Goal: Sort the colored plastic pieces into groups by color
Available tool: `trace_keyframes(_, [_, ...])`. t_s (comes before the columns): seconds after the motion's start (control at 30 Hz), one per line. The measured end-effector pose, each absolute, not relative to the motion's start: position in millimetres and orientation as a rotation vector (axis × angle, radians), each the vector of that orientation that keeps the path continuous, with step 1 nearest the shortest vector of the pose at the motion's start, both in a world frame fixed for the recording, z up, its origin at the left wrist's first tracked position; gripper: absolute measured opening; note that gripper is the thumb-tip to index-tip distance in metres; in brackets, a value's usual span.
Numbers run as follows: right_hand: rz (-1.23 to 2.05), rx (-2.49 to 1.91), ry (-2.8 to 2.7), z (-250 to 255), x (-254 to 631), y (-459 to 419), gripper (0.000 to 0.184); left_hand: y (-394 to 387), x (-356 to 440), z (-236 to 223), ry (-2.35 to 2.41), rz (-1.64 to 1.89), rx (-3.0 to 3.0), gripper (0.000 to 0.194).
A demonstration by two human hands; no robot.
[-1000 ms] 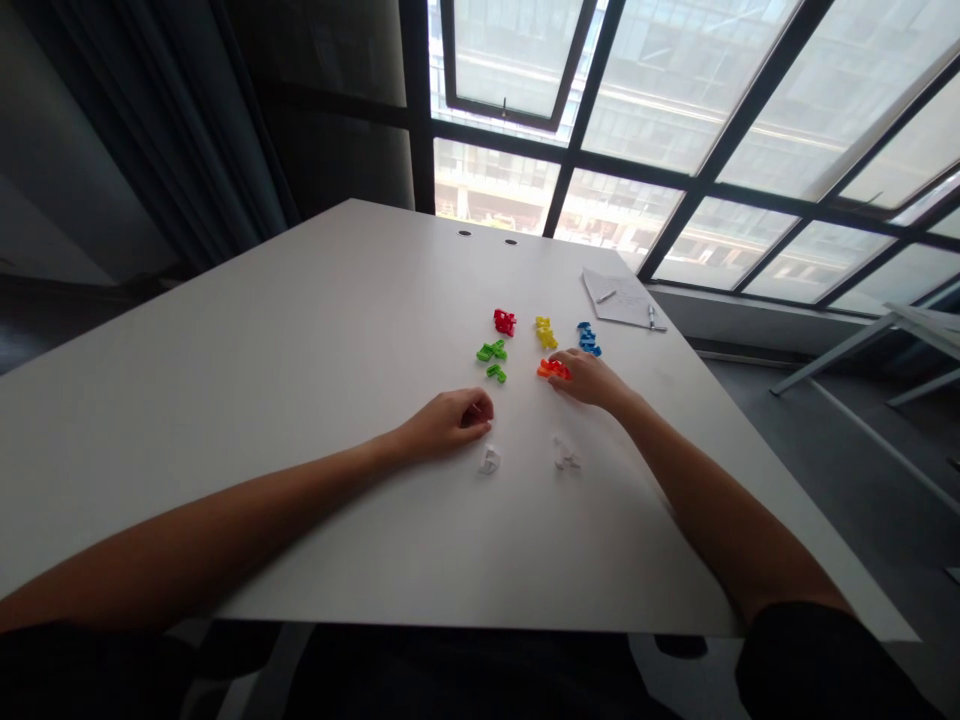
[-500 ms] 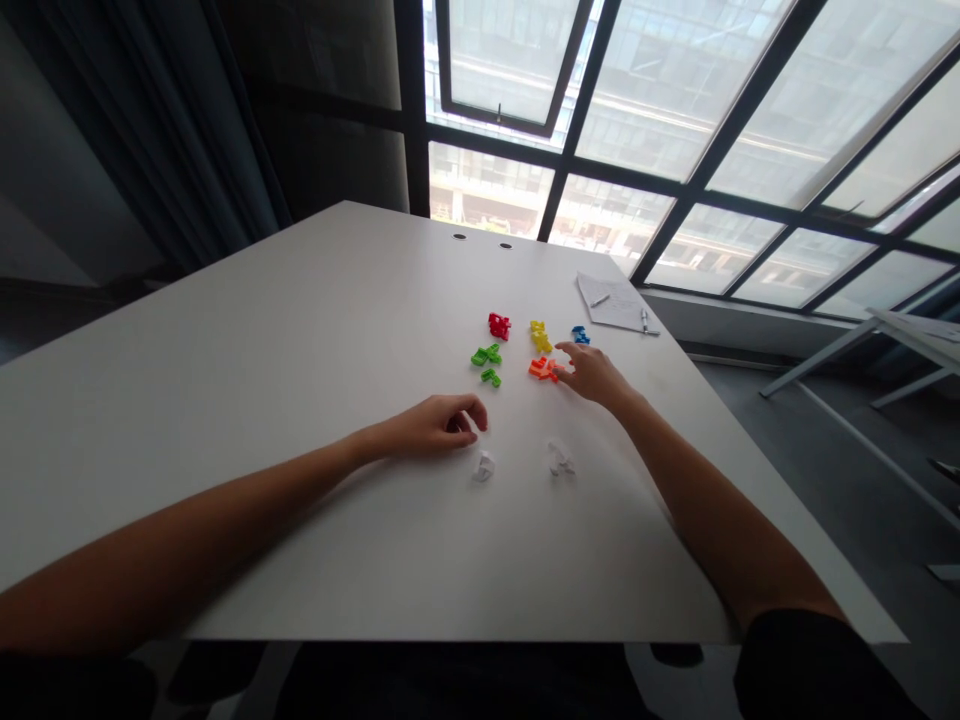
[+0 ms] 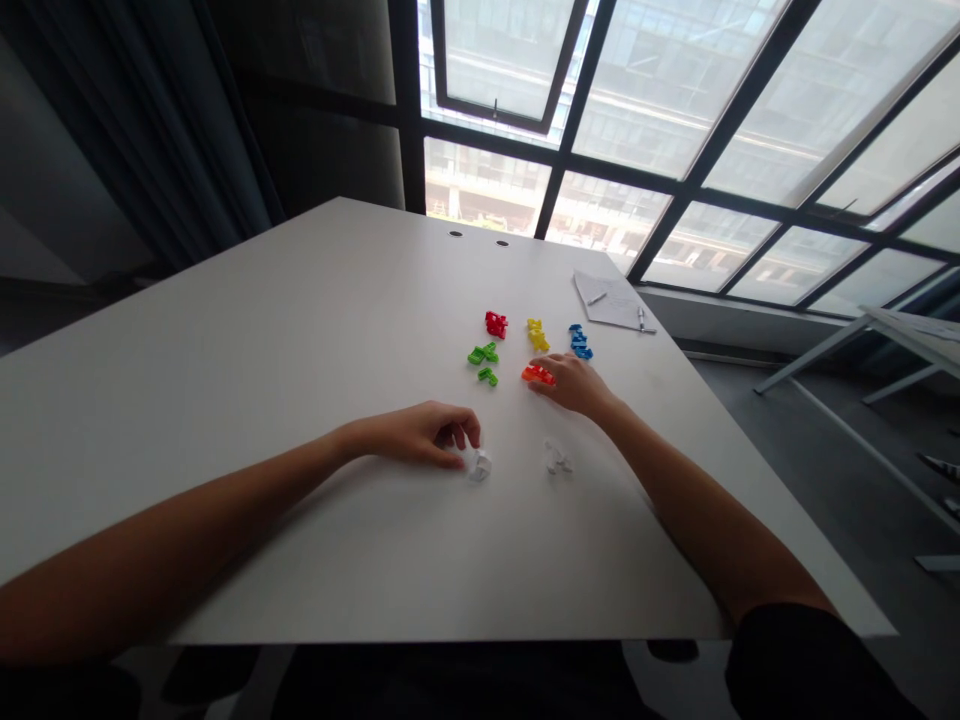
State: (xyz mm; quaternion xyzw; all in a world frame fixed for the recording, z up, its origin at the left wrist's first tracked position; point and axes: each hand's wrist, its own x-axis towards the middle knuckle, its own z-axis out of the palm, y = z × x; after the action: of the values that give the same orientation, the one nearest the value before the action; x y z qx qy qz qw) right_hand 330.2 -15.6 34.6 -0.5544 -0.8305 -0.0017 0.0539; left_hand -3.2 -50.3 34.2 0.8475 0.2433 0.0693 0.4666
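Left hand: the left hand (image 3: 426, 436) is curling loosely, with its fingertips coming down against a white plastic piece (image 3: 478, 465). Can't really tell if that's a true pinch or just contact.

Right hand: the right hand (image 3: 574, 385) is lying low with its fingers stretched forward and leftward, and the tips are reaching onto an orange plastic piece (image 3: 537, 375). Nothing's being pinched as far as I can see.

Which hand's closer: the white plastic piece is sitting right at the left hand's fingertips, toward the right hand but well apart from it. It's a compact lump with no clear long axis. The orange plastic piece is lying roughly crosswise just ahead of the right hand's fingers, and the right hand is clearly the nearer one.

Between the hands: a second white piece (image 3: 556, 459) is sitting just below the right hand's fingers, a bit apart from them.

Ahead of the hands: two green pieces (image 3: 483, 354) are lying ahead of the left hand, with a red piece (image 3: 496, 324) beyond them. A yellow piece (image 3: 537, 336) and a blue piece (image 3: 580, 342) are sitting just ahead of the right hand.

Further out: a sheet of paper (image 3: 607, 300) and a pen (image 3: 641, 320) are lying beyond the right hand, near the far edge of the white surface (image 3: 225, 420).
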Motion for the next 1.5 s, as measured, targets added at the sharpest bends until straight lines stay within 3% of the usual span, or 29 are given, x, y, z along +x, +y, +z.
trace_keyframes(0.13, [-0.040, -1.660, -2.557, 64.6, 323.4, -31.7, 0.044, -52.3, -1.6, 31.4, 0.594, 0.177, 2.117, 0.041])
trace_keyframes(0.23, [0.214, -1.657, -2.728, 85.1, 314.9, -54.5, 0.042, -57.0, 2.0, 29.5, 0.642, 0.180, 2.170, 0.048])
trace_keyframes(0.4, [0.529, -1.750, -3.008, 88.2, 298.7, -92.2, 0.072, -65.1, 10.9, 27.2, 0.743, 0.187, 2.298, 0.051])
trace_keyframes(0.63, [0.451, -1.676, -2.974, 75.3, 280.4, -95.6, 0.052, -67.1, 27.7, 15.5, 0.861, 0.353, 2.398, 0.038])
trace_keyframes(0.87, [0.440, -1.453, -2.908, 72.0, 265.1, -98.1, 0.057, -68.2, 35.2, 6.2, 1.020, 0.463, 2.351, 0.037])
trace_keyframes(1.07, [0.306, -1.357, -2.936, 71.7, 269.9, -104.4, 0.063, -58.2, 24.9, 7.4, 0.844, 0.532, 2.398, 0.053])
trace_keyframes(1.27, [0.271, -1.103, -3.055, 72.8, 270.7, -105.3, 0.053, -32.7, -8.0, 7.2, 0.911, 0.595, 2.365, 0.031])
trace_keyframes(1.4, [0.355, -1.071, -3.071, 72.6, 272.2, -96.6, 0.034, -26.2, -15.9, 2.6, 0.925, 0.557, 2.367, 0.025])
trace_keyframes(1.5, [0.428, -1.156, -3.029, 72.8, 285.8, -85.3, 0.031, -27.8, -13.8, 3.2, 0.899, 0.521, 2.416, 0.023])
